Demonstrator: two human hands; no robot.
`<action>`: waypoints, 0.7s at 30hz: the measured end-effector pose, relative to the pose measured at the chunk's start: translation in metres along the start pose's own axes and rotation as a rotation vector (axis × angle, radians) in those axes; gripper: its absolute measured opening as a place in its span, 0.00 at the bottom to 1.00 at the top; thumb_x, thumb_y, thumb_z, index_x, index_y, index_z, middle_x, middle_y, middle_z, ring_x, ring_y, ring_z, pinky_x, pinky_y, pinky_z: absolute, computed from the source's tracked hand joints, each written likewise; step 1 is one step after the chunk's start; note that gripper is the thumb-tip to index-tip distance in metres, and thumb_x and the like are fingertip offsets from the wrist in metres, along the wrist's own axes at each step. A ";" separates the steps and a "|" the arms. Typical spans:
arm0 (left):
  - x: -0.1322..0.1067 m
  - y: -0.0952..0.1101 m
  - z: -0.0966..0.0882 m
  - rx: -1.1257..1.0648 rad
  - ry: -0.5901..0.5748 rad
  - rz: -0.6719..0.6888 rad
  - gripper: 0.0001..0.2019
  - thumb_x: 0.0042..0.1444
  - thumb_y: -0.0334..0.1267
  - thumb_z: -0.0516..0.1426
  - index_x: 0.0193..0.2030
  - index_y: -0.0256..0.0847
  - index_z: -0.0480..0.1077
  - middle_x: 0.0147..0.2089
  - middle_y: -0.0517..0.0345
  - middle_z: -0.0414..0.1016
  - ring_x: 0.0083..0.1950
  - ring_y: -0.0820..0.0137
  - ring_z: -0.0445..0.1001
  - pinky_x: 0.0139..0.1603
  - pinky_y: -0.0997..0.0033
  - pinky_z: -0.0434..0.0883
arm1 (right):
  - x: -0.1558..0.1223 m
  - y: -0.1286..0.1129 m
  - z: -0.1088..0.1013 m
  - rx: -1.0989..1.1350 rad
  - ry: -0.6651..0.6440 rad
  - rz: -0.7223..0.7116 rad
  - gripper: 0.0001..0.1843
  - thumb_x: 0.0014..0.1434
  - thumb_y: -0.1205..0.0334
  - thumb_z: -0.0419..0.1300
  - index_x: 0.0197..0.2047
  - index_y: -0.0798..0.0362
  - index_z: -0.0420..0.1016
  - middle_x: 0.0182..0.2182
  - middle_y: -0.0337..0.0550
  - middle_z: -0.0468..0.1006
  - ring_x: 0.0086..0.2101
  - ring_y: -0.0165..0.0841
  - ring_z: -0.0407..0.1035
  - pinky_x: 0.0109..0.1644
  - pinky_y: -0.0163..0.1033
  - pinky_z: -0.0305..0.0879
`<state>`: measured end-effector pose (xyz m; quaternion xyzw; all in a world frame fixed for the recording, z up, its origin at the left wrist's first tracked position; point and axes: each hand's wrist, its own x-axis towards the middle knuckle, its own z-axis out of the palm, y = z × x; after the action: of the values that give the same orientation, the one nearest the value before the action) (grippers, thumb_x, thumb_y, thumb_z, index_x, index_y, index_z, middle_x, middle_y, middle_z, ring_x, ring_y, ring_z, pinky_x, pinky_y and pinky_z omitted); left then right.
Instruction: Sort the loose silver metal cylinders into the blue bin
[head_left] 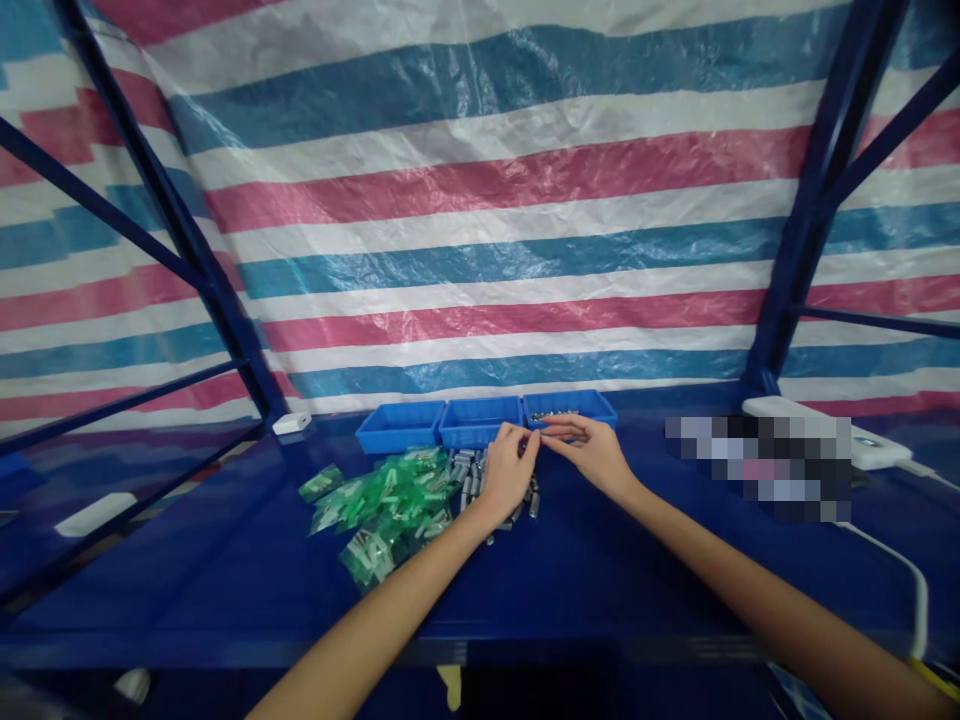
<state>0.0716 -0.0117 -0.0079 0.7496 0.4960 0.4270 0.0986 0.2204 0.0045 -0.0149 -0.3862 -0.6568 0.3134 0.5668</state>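
My left hand (508,466) is above a heap of small grey metal cylinders (474,472), its fingers curled into a pinch. Close against it, my right hand (594,452) has its thumb and fingertips brought together near the left fingertips. Whatever is between the fingers is too small to make out. Part of the cylinder heap is hidden under the left hand and wrist. To its left lies a pile of small clear-and-green plastic packets (401,490) with pale pieces inside.
Behind the hands stand a left blue bin (401,440), a middle bin (480,435), and a right bin (600,408) holding small metal parts. A white adapter (291,424) sits at back left. A white device (877,445) and cable lie right. Blue posts (799,230) frame the bench.
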 end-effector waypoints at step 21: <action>0.000 -0.002 0.002 0.004 0.011 -0.017 0.17 0.61 0.45 0.46 0.27 0.39 0.66 0.34 0.60 0.65 0.37 0.73 0.68 0.42 0.72 0.63 | -0.007 0.002 0.006 0.005 -0.159 0.022 0.13 0.53 0.57 0.58 0.40 0.53 0.77 0.35 0.43 0.80 0.35 0.35 0.75 0.44 0.42 0.71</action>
<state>0.0711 -0.0103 -0.0104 0.7432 0.5039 0.4291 0.0980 0.2153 -0.0001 -0.0205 -0.3655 -0.6948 0.3510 0.5104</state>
